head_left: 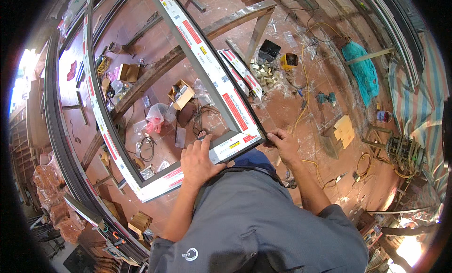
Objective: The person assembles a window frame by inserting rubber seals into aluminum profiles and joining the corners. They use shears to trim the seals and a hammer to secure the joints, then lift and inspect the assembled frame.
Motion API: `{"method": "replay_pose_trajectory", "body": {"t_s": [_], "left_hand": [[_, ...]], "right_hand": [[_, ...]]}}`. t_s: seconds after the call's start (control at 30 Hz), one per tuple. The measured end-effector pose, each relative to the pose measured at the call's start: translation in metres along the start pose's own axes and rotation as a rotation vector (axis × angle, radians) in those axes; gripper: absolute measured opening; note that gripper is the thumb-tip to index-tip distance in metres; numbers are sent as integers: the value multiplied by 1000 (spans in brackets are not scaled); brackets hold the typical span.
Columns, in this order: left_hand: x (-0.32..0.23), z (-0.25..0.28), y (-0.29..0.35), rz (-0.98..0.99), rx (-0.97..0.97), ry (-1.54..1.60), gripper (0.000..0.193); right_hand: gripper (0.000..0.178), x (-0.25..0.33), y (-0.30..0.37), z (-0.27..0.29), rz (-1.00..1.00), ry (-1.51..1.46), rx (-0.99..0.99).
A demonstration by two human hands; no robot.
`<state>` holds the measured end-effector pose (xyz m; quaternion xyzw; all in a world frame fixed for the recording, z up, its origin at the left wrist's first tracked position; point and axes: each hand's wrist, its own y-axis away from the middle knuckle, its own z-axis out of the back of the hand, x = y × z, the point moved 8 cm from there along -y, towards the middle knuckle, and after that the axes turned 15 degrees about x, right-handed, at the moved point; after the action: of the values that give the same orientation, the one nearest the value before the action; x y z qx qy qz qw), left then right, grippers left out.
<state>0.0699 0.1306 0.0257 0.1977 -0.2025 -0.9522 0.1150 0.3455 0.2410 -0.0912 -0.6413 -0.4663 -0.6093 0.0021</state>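
A large window or door frame (pixel 194 43), dark with white and red protective film, lies at a slant before me on wooden supports. My left hand (pixel 197 161) rests on its near rail, fingers stretched over the inner edge and thumb spread along the near side. At the near right corner, my right hand (pixel 283 145) has thumb and fingers pinched together against the outer edge. What lies between those fingertips is too small to make out. A thin black edge runs along the frame's right side up to this corner.
A wooden beam (pixel 160 61) crosses beneath the frame. Metal offcuts (pixel 264 74), a black bin (pixel 269 51), a yellow container (pixel 289 61), a cordless drill (pixel 326 99) and a teal bag (pixel 361 70) are on the tiled floor. Long dark profiles (pixel 52 108) stand at left; yellow cable (pixel 307 80) trails right.
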Motion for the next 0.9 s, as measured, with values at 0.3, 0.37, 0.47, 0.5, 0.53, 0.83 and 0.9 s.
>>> {"method": "replay_pose_trajectory", "body": {"t_s": [0.3, 0.37, 0.47, 0.5, 0.53, 0.83, 0.9], "left_hand": [[-47, -9, -15, -90, -90, -23, 106], [-52, -12, -15, -77, -115, -59, 104], [-50, -14, -11, -75, -118, -67, 101], [-50, -14, -12, -90, -138, -65, 101], [-51, -13, -11, -103, -158, -64, 101], [-67, -14, -13, -146, -120, -204, 89], [-67, -14, -16, -146, -124, -209, 89]], "right_hand": [[19, 111, -45, -44, 632, 1500, 248], [20, 112, -55, -45, 633, 1540, 302], [21, 113, -57, -49, 640, 1538, 287], [21, 114, -56, -49, 642, 1526, 264], [21, 113, -55, -49, 636, 1502, 241], [26, 48, -45, -1, 321, 516, 83], [26, 10, -22, 8, 279, 310, 55]]}}
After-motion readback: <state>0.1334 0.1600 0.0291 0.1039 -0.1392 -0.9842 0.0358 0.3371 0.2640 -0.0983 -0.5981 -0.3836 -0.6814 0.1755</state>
